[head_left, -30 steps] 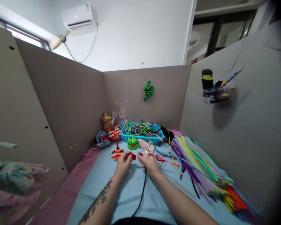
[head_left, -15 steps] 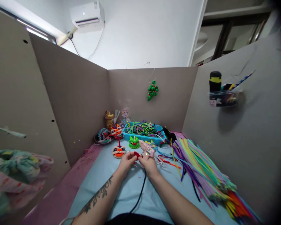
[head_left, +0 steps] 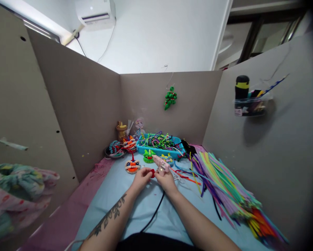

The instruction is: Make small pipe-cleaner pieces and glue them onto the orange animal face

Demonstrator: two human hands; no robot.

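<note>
Between my fingertips is a small red piece, fuzzy-looking and too small to make out fully. My left hand pinches it from the left. My right hand is closed round a pale pink glue gun, whose nozzle points up and left, and its fingertips also touch the red piece. A black cord runs from the gun down toward my lap. Just beyond my hands sit a green pipe-cleaner lion head and an orange and white one.
A blue basket of tangled pipe cleaners stands at the back. Bundled coloured pipe cleaners lie along the right. A dark bowl holds craft pieces at back left. Grey partitions enclose the table; a clear holder hangs on the right one.
The glue gun has tipped further to the left in my right hand. Both hands stay together at the red piece. The whole view has shifted slightly.
</note>
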